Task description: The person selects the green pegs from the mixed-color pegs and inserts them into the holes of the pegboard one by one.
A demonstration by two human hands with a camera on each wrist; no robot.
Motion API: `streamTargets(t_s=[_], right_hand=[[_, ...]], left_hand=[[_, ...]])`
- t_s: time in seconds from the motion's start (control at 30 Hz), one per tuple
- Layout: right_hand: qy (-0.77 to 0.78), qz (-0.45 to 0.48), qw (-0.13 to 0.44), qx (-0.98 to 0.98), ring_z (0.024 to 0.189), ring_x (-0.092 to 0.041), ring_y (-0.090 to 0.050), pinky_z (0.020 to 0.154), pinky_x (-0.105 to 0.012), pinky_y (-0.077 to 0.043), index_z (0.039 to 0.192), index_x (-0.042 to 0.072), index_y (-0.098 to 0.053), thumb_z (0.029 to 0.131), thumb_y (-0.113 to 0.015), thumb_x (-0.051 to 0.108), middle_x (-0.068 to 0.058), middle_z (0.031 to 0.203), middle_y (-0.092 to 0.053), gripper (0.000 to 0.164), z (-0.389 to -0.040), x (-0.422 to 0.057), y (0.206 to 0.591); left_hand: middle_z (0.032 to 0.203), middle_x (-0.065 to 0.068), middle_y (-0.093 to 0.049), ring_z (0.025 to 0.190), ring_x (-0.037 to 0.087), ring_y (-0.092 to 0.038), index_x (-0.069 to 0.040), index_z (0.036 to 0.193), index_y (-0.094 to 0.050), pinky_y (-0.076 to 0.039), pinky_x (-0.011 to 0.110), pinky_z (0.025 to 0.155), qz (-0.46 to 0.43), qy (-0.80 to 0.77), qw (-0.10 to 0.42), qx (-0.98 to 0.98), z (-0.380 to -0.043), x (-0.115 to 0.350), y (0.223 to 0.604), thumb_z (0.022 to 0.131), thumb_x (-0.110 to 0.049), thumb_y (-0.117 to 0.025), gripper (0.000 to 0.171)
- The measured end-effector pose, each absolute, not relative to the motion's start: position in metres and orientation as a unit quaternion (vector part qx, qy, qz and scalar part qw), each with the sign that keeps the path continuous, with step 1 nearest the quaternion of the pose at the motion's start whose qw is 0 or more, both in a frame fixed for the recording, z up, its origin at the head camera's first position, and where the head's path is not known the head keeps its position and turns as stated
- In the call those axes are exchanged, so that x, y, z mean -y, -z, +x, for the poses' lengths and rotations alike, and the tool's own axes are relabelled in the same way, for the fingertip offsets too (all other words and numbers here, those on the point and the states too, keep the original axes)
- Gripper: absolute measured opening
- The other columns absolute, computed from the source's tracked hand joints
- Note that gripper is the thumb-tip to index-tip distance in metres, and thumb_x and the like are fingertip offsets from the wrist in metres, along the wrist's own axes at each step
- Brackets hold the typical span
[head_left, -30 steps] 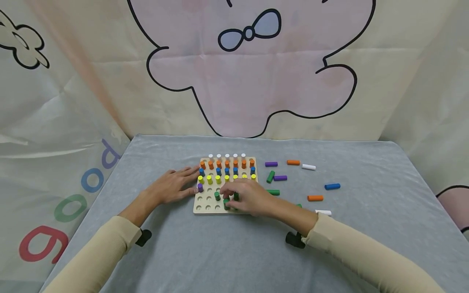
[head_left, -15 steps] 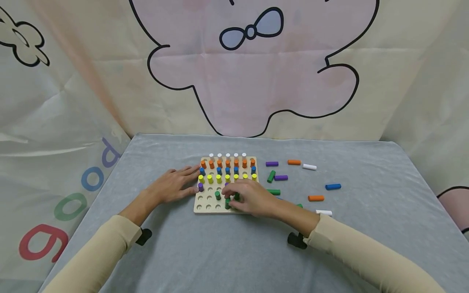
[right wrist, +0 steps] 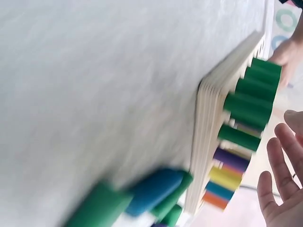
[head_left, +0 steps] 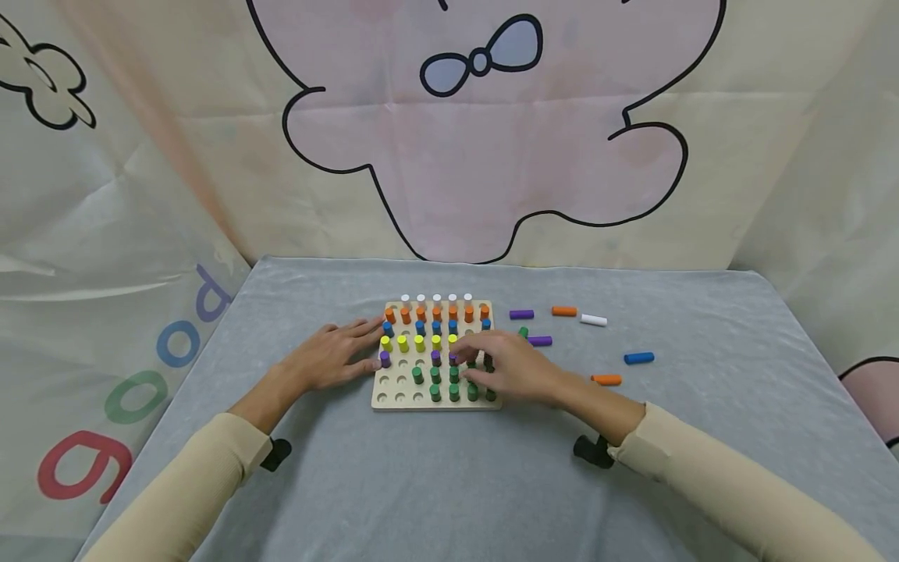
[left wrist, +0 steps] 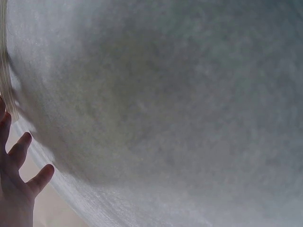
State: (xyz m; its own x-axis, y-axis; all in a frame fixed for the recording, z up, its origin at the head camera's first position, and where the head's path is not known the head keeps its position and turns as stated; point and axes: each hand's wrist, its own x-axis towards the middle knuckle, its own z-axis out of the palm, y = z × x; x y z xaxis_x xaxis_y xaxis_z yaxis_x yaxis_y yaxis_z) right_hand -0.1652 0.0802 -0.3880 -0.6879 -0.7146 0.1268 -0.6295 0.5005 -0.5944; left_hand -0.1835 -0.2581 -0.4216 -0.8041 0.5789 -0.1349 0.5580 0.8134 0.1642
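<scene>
Left hand, fingers straight, at board; right hand, fingers loose, apparently holding nothing, over pegs; low sweep could knock some loose.

The place looks like a small curtained booth: a worktop draped in grey fabric, walled in by a backdrop printed with a cartoon figure and side hangings, one lettered "good". Whether home or studio lies behind is hard to tell.
</scene>
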Motion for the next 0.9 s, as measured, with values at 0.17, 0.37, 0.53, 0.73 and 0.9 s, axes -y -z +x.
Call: streamTargets(t_s=[0.17,0.37,0.53,0.73,0.9], right_hand=[[0.309,-0.369,0.068,-0.874,0.095,-0.016,-0.066,0.082,-0.04,-0.055,0.116,0.011,-0.069,0.088,-0.077,0.013,0.003,0.104,-0.072,0.029,-0.171,-0.105,0.386],[0.302,-0.358,0.067,-0.881,0.096,-0.014,-0.066,0.084,-0.041,-0.055,0.118,0.01,-0.069,0.087,-0.078,0.013,0.003,0.107,-0.071,0.032,-0.174,-0.136,0.389],[0.307,-0.349,0.075,-0.882,0.096,-0.013,-0.066,0.084,-0.041,-0.055,0.117,0.009,-0.068,0.087,-0.078,0.012,0.003,0.104,-0.072,0.032,-0.174,-0.159,0.394],[0.296,-0.344,0.077,-0.888,0.094,-0.013,-0.067,0.086,-0.044,-0.055,0.114,0.008,-0.069,0.088,-0.077,0.009,0.005,0.1,-0.072,0.028,-0.172,-0.183,0.405],[0.295,-0.344,0.081,-0.888,0.094,-0.011,-0.067,0.086,-0.043,-0.054,0.113,0.009,-0.069,0.087,-0.077,0.01,0.007,0.1,-0.072,0.027,-0.169,-0.2,0.412]], left_hand=[[0.162,0.008,-0.028,0.146,0.034,-0.031,-0.012,0.155,-0.036,-0.034,0.066,0.105,0.299,-0.06,0.092,-0.948,-0.184,0.258,0.421,0.099,-0.056,-0.049,0.072],[0.162,0.008,-0.028,0.146,0.034,-0.031,-0.012,0.155,-0.036,-0.034,0.065,0.105,0.3,-0.056,0.092,-0.948,-0.184,0.258,0.421,0.099,-0.056,-0.049,0.072],[0.162,0.009,-0.028,0.146,0.035,-0.031,-0.011,0.155,-0.036,-0.034,0.066,0.104,0.301,-0.057,0.093,-0.947,-0.184,0.258,0.421,0.099,-0.057,-0.048,0.073],[0.162,0.01,-0.028,0.146,0.035,-0.031,-0.01,0.155,-0.036,-0.034,0.066,0.104,0.3,-0.057,0.093,-0.948,-0.184,0.258,0.421,0.099,-0.057,-0.048,0.073],[0.162,0.009,-0.028,0.146,0.035,-0.031,-0.011,0.155,-0.036,-0.034,0.066,0.104,0.3,-0.058,0.092,-0.948,-0.184,0.258,0.421,0.099,-0.056,-0.049,0.073]])
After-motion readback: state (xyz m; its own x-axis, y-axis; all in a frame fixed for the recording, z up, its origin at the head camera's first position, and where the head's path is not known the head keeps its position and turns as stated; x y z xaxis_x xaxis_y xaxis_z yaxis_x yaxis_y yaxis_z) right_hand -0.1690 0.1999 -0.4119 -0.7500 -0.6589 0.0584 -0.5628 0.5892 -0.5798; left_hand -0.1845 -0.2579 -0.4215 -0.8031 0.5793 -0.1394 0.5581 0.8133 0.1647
